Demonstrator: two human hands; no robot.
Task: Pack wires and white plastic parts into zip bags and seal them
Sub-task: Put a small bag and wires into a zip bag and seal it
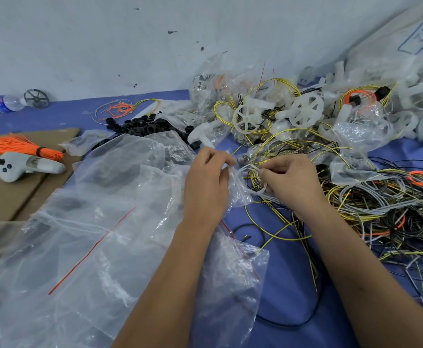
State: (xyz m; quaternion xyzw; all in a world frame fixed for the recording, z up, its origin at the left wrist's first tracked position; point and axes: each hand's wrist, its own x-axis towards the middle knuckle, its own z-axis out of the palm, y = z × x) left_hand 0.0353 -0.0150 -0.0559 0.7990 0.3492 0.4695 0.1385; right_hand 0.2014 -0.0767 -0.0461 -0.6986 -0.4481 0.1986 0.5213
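Note:
My left hand [206,182] pinches the top edge of a small clear zip bag [239,190] at the middle of the blue mat. My right hand [289,183] pinches the other side of the bag's mouth, with coiled yellow and white wires [253,175] between the two hands at the opening. A tangled heap of yellow, grey, black and orange wires [386,209] lies to the right. White plastic wheels [305,113] and other white parts are piled behind the hands.
Several large empty zip bags [100,237] with red seal lines cover the left front. Cardboard [12,192] at the left carries an orange wire bundle [22,146] and a grey controller [27,167]. Black rings [140,125], a water bottle [5,103] and a big white sack [403,43] lie further back.

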